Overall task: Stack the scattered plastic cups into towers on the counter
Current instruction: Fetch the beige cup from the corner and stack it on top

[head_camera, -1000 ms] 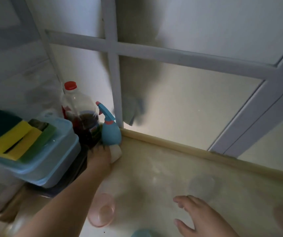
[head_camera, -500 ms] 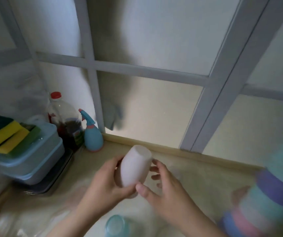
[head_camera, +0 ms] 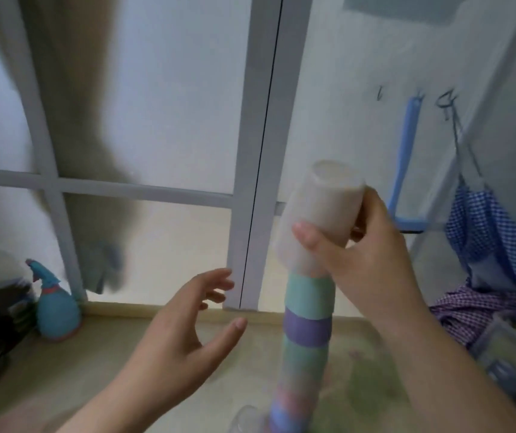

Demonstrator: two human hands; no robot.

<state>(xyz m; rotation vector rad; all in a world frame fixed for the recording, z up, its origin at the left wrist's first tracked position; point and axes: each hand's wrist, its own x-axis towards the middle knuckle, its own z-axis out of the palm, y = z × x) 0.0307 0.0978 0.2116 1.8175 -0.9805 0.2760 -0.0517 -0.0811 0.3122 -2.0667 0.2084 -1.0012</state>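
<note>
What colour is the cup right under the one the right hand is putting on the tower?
Teal cup, with a purple one beneath it; seen in the head view, the only one.

Frosted glass window (head_camera: 163,114) with grey metal frame bars backs the beige stone table (head_camera: 63,364); daylight diffuse. Left of the frame's central upright: teal plastic spray bottle (head_camera: 55,303). Right of the upright: white wall (head_camera: 350,98) with hooks, blue long-handled scraper (head_camera: 405,170) hanging.

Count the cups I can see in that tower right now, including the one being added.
About 7: a white cup held upside down at the top by the right hand, and roughly six colored bands in the tower. The lower ones are blurred, so more may be hidden.
</note>
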